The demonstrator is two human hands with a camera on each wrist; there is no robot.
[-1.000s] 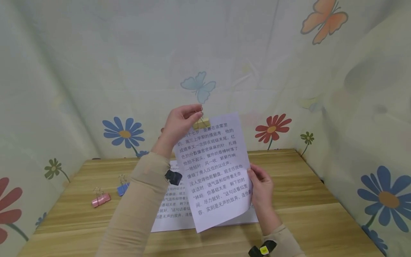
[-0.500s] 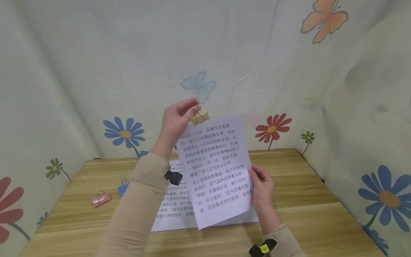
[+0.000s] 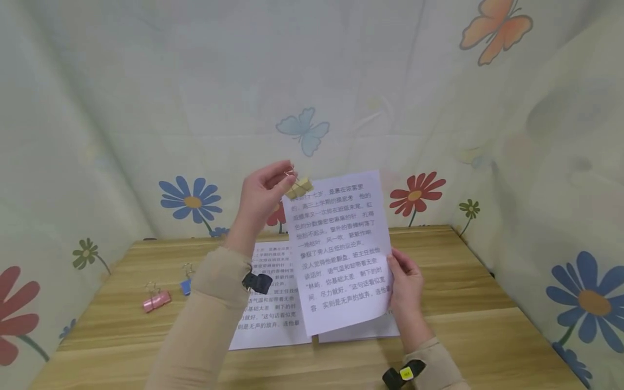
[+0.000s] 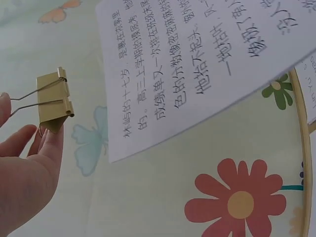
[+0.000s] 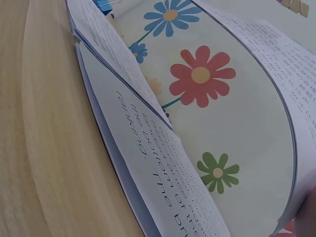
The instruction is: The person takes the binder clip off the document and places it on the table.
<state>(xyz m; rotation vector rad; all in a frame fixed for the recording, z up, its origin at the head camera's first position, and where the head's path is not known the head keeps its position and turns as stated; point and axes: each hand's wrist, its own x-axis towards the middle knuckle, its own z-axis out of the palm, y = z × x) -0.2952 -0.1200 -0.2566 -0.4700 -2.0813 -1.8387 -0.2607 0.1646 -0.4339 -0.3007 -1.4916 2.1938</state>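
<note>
My left hand (image 3: pixel 263 189) pinches the wire handles of a yellow binder clip (image 3: pixel 299 188) between thumb and fingers. In the left wrist view a gap separates that clip (image 4: pixel 53 96) from the top edge of the raised printed paper (image 3: pixel 341 249). By its right edge, my right hand (image 3: pixel 405 279) holds this paper tilted up above the table. Only a bit of the right hand (image 5: pixel 307 217) shows in the right wrist view. Behind and below the raised paper lie a left printed stack (image 3: pixel 268 335) and a right one (image 3: pixel 363 331), both partly hidden.
A pink binder clip (image 3: pixel 157 301) and a blue binder clip (image 3: pixel 186 286) stand on the wooden table (image 3: pixel 468 325) to the left. English print shows on the right stack (image 5: pixel 163 182) in the right wrist view. A flowered curtain (image 3: pixel 380 81) hangs behind the table.
The yellow binder clip, earlier at the paper's top edge, has moved left in my left hand. The raised paper and my right hand have shifted slightly right, uncovering the gap between the stacks.
</note>
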